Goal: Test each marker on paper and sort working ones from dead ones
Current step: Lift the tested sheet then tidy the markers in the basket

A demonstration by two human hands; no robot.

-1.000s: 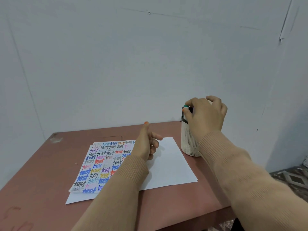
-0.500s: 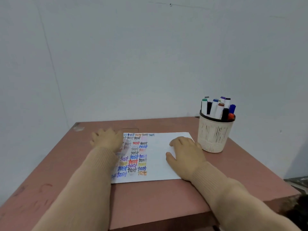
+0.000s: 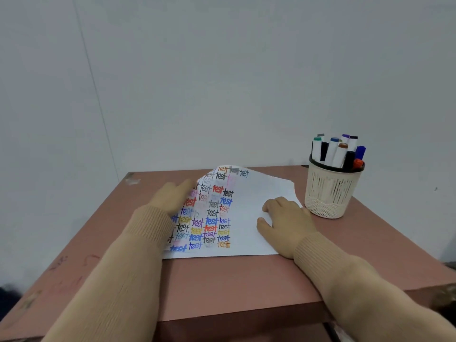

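A white sheet [image 3: 237, 218] covered with coloured "test" words lies on the brown table [image 3: 234, 280]. Its far left corner curls up off the plain sheets [image 3: 283, 186] beneath it. My left hand [image 3: 172, 198] is at the sheet's left edge and holds that lifted side; its fingers are blurred. On the blank right part of the sheet, my right hand [image 3: 286, 218] presses down with flat fingers. A cream mesh cup [image 3: 330, 193] stands at the table's far right with several capped markers [image 3: 338, 151] upright in it. Neither hand holds a marker.
A plain pale wall rises just behind the table. The front edge of the table runs near my forearms, and its right edge drops off just past the cup.
My right hand left the cup and came down flat on the paper. My left hand moved to the sheet's left edge, and that sheet's far left corner has now lifted and curled.
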